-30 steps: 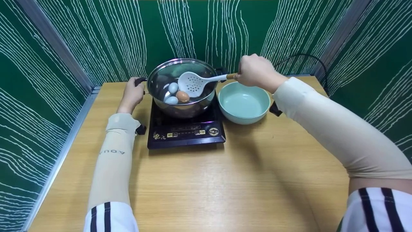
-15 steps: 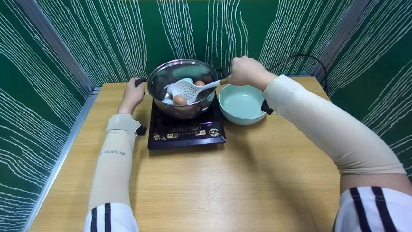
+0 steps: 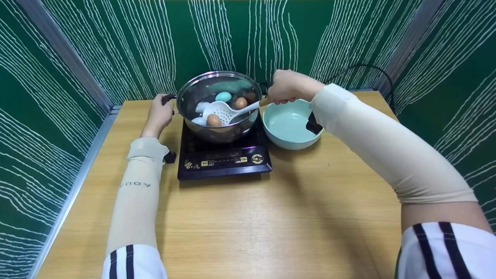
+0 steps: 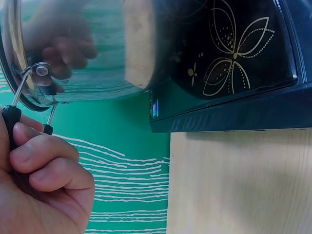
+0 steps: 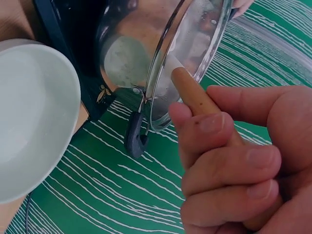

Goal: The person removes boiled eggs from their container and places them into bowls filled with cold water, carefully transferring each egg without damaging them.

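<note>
A steel pot point(image 3: 217, 133) holds water and several eggs. My left hand point(image 3: 160, 116) grips the pot's black left handle point(image 4: 11, 122); in the left wrist view its fingers curl round it. My right hand point(image 3: 290, 87) holds a white skimmer point(image 3: 221, 110) by its wooden handle point(image 5: 192, 90), its perforated head down inside the pot. A brown egg point(image 3: 214, 120) lies at the head's near edge; I cannot tell whether it rests in it. Behind are a blue-green egg point(image 3: 223, 97) and another brown egg point(image 3: 241, 103). Paler eggs at the pot's left are partly hidden or blurred.
Under the pot is a black induction cooker point(image 3: 224, 164) on a wooden table point(image 3: 248, 224). A pale green bowl point(image 3: 288, 128) stands just right of the cooker, beneath my right forearm. The pot's right handle point(image 5: 135, 136) sticks out towards it. Green walls with white lines enclose the table.
My right hand has moved left and slightly down, taking the skimmer's head left and towards the near side of the pot. Eggs have shifted; the blue-green egg now shows. My left hand stays put.
</note>
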`<action>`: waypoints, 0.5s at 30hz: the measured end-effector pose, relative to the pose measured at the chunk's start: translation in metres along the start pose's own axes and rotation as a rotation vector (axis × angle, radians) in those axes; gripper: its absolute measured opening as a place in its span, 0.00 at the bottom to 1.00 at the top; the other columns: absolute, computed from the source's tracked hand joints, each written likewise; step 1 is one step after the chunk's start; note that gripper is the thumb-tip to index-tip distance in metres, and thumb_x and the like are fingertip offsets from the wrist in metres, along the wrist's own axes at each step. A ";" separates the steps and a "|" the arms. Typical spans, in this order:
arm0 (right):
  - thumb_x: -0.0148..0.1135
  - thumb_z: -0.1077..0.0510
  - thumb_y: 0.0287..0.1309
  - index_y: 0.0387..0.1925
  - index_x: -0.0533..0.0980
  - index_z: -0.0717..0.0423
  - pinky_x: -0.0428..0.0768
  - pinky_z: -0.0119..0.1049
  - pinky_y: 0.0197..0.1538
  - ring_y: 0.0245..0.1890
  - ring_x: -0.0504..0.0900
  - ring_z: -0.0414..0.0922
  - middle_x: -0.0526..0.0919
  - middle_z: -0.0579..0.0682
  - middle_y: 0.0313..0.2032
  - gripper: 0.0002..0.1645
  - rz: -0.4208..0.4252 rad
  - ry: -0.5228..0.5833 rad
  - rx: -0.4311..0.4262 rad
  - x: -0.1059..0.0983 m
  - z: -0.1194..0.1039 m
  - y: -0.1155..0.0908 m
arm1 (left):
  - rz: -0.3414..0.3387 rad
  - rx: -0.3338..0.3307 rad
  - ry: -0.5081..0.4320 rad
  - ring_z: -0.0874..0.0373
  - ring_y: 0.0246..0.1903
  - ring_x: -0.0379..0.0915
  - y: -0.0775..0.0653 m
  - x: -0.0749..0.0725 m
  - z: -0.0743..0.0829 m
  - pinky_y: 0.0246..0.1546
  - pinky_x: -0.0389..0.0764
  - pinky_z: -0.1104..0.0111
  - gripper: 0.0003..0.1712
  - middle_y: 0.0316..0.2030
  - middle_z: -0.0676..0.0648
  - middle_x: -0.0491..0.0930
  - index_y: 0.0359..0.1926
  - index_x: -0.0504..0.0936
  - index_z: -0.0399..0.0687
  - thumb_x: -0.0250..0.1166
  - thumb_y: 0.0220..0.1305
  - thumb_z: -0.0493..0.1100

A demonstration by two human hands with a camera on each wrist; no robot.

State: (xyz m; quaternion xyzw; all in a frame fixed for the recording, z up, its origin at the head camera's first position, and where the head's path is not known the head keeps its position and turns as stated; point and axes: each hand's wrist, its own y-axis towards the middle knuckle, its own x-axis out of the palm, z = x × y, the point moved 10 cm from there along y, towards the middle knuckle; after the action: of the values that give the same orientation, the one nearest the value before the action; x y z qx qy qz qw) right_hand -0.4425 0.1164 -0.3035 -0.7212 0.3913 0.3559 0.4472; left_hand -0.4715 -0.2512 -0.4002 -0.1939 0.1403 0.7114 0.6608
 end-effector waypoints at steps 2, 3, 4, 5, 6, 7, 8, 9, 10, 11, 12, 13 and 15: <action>0.59 0.54 0.74 0.38 0.84 0.59 0.68 0.34 0.27 0.20 0.70 0.41 0.77 0.45 0.23 0.14 -0.013 0.049 0.006 0.001 0.003 0.000 | -0.002 0.002 -0.001 0.55 0.41 0.68 0.000 0.000 0.000 0.40 0.70 0.66 0.23 0.48 0.46 0.68 0.73 0.63 0.43 0.42 0.86 0.46; 0.60 0.54 0.75 0.37 0.83 0.59 0.68 0.34 0.27 0.20 0.69 0.40 0.77 0.45 0.23 0.14 -0.019 0.072 0.010 0.001 0.004 0.000 | -0.003 0.003 -0.001 0.56 0.39 0.67 0.000 0.000 0.000 0.39 0.70 0.67 0.22 0.46 0.46 0.68 0.72 0.63 0.43 0.42 0.86 0.46; 0.60 0.53 0.75 0.37 0.83 0.59 0.67 0.33 0.26 0.20 0.69 0.40 0.77 0.45 0.22 0.14 -0.025 0.094 0.015 0.001 0.006 -0.001 | -0.004 0.002 -0.002 0.57 0.37 0.67 0.000 0.000 0.000 0.37 0.70 0.67 0.22 0.45 0.47 0.68 0.72 0.64 0.44 0.42 0.86 0.46; 0.61 0.53 0.75 0.37 0.83 0.59 0.67 0.33 0.26 0.19 0.69 0.40 0.77 0.44 0.22 0.14 -0.031 0.112 0.020 0.002 0.008 -0.001 | -0.006 0.003 -0.002 0.57 0.35 0.67 0.000 0.000 0.000 0.36 0.70 0.68 0.22 0.44 0.47 0.68 0.72 0.63 0.44 0.41 0.86 0.47; 0.61 0.53 0.75 0.37 0.83 0.59 0.67 0.33 0.25 0.19 0.69 0.39 0.77 0.44 0.22 0.14 -0.035 0.126 0.023 0.002 0.009 -0.001 | -0.005 0.002 -0.004 0.58 0.34 0.67 0.000 0.000 0.000 0.35 0.70 0.68 0.22 0.43 0.47 0.68 0.72 0.63 0.44 0.41 0.86 0.46; 0.61 0.52 0.75 0.36 0.83 0.59 0.66 0.32 0.24 0.18 0.68 0.39 0.76 0.44 0.21 0.15 -0.037 0.136 0.026 0.002 0.011 -0.001 | 0.003 0.012 -0.001 0.58 0.34 0.67 0.000 0.000 0.001 0.35 0.70 0.68 0.22 0.44 0.47 0.68 0.72 0.64 0.43 0.42 0.86 0.46; 0.61 0.52 0.75 0.36 0.83 0.58 0.66 0.32 0.24 0.18 0.68 0.38 0.76 0.43 0.21 0.15 -0.040 0.145 0.028 0.003 0.012 -0.001 | 0.013 0.024 0.001 0.58 0.35 0.67 0.000 -0.001 0.001 0.35 0.70 0.68 0.23 0.45 0.47 0.69 0.72 0.64 0.41 0.42 0.85 0.45; 0.61 0.52 0.75 0.36 0.83 0.58 0.66 0.32 0.23 0.17 0.68 0.38 0.76 0.43 0.20 0.15 -0.042 0.156 0.029 0.003 0.013 -0.001 | 0.019 0.033 0.001 0.57 0.36 0.68 0.000 -0.001 0.002 0.37 0.70 0.67 0.24 0.46 0.46 0.69 0.73 0.64 0.40 0.43 0.85 0.45; 0.60 0.52 0.75 0.36 0.83 0.58 0.66 0.32 0.23 0.17 0.68 0.38 0.76 0.43 0.20 0.15 -0.041 0.165 0.031 0.003 0.015 -0.001 | 0.026 0.043 0.003 0.57 0.38 0.68 0.001 -0.002 0.002 0.38 0.70 0.67 0.24 0.48 0.45 0.70 0.73 0.64 0.39 0.43 0.85 0.44; 0.60 0.52 0.75 0.36 0.83 0.58 0.66 0.32 0.23 0.17 0.68 0.38 0.75 0.43 0.20 0.15 -0.039 0.175 0.034 0.003 0.016 -0.001 | 0.032 0.051 0.004 0.56 0.39 0.68 0.000 -0.002 0.003 0.39 0.70 0.67 0.24 0.49 0.44 0.70 0.73 0.65 0.37 0.44 0.84 0.44; 0.60 0.52 0.75 0.37 0.83 0.58 0.66 0.32 0.23 0.17 0.68 0.38 0.75 0.43 0.20 0.15 -0.038 0.184 0.037 0.004 0.017 0.000 | 0.038 0.057 0.003 0.56 0.40 0.68 0.000 -0.002 0.003 0.40 0.70 0.66 0.25 0.50 0.44 0.70 0.73 0.65 0.37 0.44 0.84 0.43; 0.60 0.52 0.75 0.37 0.83 0.58 0.66 0.32 0.23 0.17 0.67 0.38 0.75 0.43 0.20 0.15 -0.035 0.193 0.040 0.004 0.019 0.000 | 0.042 0.062 0.004 0.56 0.41 0.68 0.000 -0.002 0.003 0.41 0.70 0.66 0.25 0.51 0.43 0.70 0.73 0.65 0.36 0.44 0.84 0.43; 0.60 0.52 0.76 0.40 0.84 0.58 0.66 0.32 0.24 0.18 0.68 0.38 0.76 0.42 0.20 0.15 -0.033 0.217 0.049 0.005 0.023 0.000 | 0.033 0.052 -0.001 0.55 0.42 0.67 0.000 -0.002 0.002 0.40 0.69 0.66 0.24 0.50 0.43 0.69 0.73 0.65 0.37 0.44 0.84 0.43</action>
State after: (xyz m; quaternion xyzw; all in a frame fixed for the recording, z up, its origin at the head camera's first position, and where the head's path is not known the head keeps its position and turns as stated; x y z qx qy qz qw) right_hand -0.4443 0.1362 -0.3155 -0.7508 0.4340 0.2586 0.4257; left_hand -0.4711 -0.2516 -0.3974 -0.1738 0.1616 0.7183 0.6540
